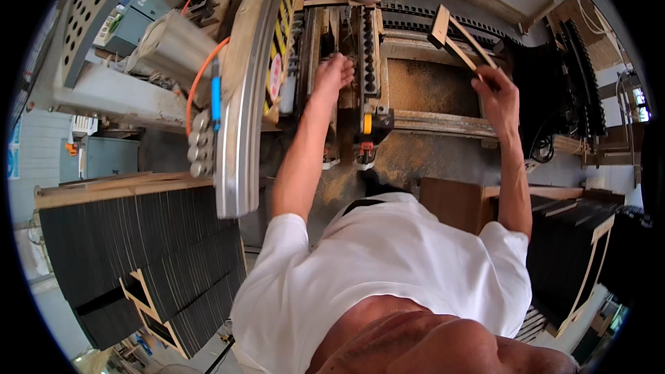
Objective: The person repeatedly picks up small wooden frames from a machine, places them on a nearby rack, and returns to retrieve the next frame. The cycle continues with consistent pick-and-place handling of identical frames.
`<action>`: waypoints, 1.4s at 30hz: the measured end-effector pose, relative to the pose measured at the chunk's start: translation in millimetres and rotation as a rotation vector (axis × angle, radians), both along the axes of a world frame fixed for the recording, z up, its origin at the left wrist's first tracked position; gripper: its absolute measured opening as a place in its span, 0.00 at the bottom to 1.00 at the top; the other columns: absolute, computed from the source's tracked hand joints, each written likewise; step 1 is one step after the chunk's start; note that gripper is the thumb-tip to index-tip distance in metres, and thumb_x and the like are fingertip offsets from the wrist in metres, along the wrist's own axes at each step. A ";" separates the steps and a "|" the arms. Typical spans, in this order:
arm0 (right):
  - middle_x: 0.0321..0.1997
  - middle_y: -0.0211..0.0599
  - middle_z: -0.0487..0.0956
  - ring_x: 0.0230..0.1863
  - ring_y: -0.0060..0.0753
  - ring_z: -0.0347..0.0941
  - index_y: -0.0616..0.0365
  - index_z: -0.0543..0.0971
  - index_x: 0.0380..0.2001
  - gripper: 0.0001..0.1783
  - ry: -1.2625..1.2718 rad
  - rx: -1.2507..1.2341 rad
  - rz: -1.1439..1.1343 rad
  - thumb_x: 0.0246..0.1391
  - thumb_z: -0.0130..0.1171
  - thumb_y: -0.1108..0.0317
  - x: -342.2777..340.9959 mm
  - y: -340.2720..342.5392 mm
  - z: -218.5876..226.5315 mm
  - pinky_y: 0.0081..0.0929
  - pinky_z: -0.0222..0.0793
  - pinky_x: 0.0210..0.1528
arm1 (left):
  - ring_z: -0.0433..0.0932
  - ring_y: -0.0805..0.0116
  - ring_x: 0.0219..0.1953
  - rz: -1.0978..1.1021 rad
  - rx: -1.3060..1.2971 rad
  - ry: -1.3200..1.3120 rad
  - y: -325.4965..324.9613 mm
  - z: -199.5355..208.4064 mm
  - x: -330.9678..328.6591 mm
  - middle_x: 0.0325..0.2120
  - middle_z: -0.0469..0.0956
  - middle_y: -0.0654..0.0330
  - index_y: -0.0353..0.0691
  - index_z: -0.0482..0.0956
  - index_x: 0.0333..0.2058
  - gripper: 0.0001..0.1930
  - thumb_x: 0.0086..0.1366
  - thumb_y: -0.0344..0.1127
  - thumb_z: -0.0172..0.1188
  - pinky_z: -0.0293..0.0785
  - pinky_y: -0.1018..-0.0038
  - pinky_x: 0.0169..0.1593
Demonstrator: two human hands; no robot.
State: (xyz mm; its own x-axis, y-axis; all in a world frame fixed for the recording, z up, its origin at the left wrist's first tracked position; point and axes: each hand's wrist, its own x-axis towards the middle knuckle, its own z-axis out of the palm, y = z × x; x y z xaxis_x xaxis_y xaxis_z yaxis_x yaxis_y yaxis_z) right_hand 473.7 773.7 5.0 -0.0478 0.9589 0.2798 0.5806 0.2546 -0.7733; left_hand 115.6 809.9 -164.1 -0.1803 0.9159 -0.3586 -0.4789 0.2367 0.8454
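Observation:
My right hand (pixel 499 93) is closed around one end of a narrow wooden frame (pixel 440 25). Two slim pale strips run from my fingers to a wider flat end piece, tilted up over the machine's right side. My left hand (pixel 336 73) reaches into the machine (pixel 369 48) beside a rail with a row of black round knobs. Its fingers are curled in, and whatever they may grip is hidden. Below the frame, a bed (pixel 424 90) of the machine is covered with sawdust.
Left of my arm runs a metal beam (pixel 239 145) with yellow-black striping; a blue pen-like tool (pixel 215 100) and an orange hose (pixel 193 90) are on it. Stacks of black wood-edged pieces stand at the lower left (pixel 138 249) and right (pixel 561 256). Sawdust lies on the floor (pixel 409 156).

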 end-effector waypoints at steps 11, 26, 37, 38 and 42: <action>0.32 0.23 0.79 0.32 0.13 0.70 0.60 0.81 0.43 0.14 0.501 -0.468 0.034 0.52 0.66 0.70 32.2 29.0 -43.7 0.13 0.65 0.34 | 0.76 0.53 0.37 0.242 0.020 -0.409 238.3 -46.3 -24.2 0.35 0.74 0.48 0.36 0.69 0.45 0.17 0.69 0.45 0.45 0.77 0.58 0.43; 0.37 0.36 0.79 0.39 0.42 0.73 0.53 0.82 0.35 0.10 -0.251 0.438 0.626 0.45 0.63 0.71 -198.4 115.1 -99.8 0.35 0.69 0.43 | 0.76 0.75 0.27 0.235 -0.092 -0.264 -139.7 -5.7 41.0 0.27 0.77 0.64 0.40 0.75 0.40 0.15 0.68 0.47 0.55 0.76 0.75 0.33; 0.39 0.30 0.81 0.41 0.36 0.71 0.47 0.82 0.42 0.19 -0.535 0.657 0.740 0.44 0.57 0.72 -262.8 137.8 -137.1 0.35 0.64 0.42 | 0.76 0.72 0.27 0.542 -0.229 -0.324 -321.0 -2.3 63.6 0.26 0.78 0.62 0.38 0.77 0.41 0.16 0.69 0.45 0.53 0.73 0.75 0.31; 0.39 0.30 0.81 0.41 0.36 0.71 0.47 0.82 0.42 0.19 -0.519 0.631 0.745 0.44 0.57 0.72 -262.4 137.4 -136.1 0.35 0.64 0.42 | 0.75 0.72 0.27 0.563 -0.239 -0.328 -324.6 -3.5 65.0 0.26 0.78 0.63 0.37 0.77 0.41 0.16 0.68 0.46 0.54 0.73 0.75 0.31; 0.40 0.31 0.81 0.40 0.39 0.73 0.48 0.82 0.41 0.18 -0.509 0.603 0.719 0.43 0.60 0.71 -264.2 135.3 -140.7 0.37 0.67 0.43 | 0.76 0.72 0.27 0.649 -0.238 -0.373 -340.4 -12.6 66.4 0.26 0.78 0.63 0.39 0.76 0.37 0.13 0.67 0.44 0.56 0.76 0.75 0.30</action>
State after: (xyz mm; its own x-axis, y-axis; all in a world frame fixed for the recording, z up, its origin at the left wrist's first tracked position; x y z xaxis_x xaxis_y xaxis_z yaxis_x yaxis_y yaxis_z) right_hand 209.5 909.0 -135.7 -0.7923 0.3687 0.4862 0.3605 0.9257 -0.1144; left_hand 182.0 469.5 -176.7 -0.4821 0.5594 -0.6743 -0.8257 -0.0329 0.5631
